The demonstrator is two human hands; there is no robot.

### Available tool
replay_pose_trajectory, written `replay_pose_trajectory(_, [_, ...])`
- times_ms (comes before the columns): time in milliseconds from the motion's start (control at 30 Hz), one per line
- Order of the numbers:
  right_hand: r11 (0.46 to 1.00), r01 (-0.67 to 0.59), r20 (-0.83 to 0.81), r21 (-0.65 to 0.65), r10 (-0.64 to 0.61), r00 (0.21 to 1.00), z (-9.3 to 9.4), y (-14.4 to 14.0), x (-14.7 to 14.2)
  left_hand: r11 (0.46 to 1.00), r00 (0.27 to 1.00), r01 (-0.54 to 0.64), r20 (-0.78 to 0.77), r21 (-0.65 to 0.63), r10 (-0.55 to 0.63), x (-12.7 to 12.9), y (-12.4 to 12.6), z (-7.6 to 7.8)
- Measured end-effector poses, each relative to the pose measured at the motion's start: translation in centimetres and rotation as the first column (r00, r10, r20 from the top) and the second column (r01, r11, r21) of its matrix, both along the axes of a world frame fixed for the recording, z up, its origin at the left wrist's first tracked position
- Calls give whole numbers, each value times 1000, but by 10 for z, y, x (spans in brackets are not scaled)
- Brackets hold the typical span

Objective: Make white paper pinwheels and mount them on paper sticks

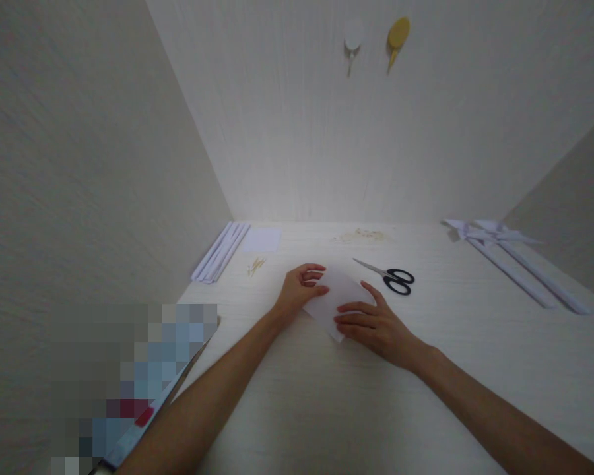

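Here, touching a white sheet of paper (340,285) from both sides, on the pale tabletop (297,409), with the sheet turned cornerwise toward the wearer. Bending the left hand (299,287) half closed at the sheet's left edge, with thumb on top and fingers by the far corner; hard to tell whether pinching or merely resting. Laying the right hand (373,323) open, with fingers spread over the sheet's right side, resting rather than grasping. Also having black-handled scissors (390,273) near, just beyond the right hand, and thin sticks (256,266) beyond the left. Farther back, showing a square of white paper (262,239) beside a bundle of paper strips (221,252), and small pale bits (371,235) near the wall (297,132). Well apart at right, showing long paper sticks (509,272) with pointed folded ends; higher up, a white hook (353,36) and a yellow hook (398,34)
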State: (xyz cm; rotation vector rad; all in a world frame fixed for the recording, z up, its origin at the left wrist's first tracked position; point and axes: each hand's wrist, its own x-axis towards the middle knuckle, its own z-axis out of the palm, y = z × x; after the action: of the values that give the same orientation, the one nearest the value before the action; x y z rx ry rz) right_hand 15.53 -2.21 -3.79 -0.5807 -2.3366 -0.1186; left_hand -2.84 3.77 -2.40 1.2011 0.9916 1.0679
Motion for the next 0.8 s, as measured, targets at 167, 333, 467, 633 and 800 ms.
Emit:
replay_pose_trajectory(167, [991,-16,-25,-133,13,1000,4,-1,-1,996,997,71,4,-49,-71,1,0,2])
replay_pose_trajectory(333, [988,-51,-11,-143,50,999,5,-2,-4,999,996,13,-87,-36,-16,7,-1,0])
replay_pose_trajectory(467, [984,-24,-17,-177,21,1000,6,-3,-7,999,989,32,-144,-22,-34,12,-4,4])
replay_pose_trajectory(633, [971,33,-8,-235,-36,999,8,-4,-8,999,949,-41,-313,-35,28,15,-6,7])
replay_pose_trajectory(800, [976,-28,53,-216,40,998,7,-6,-9,995,914,-14,-405,-96,-26,16,-3,5])
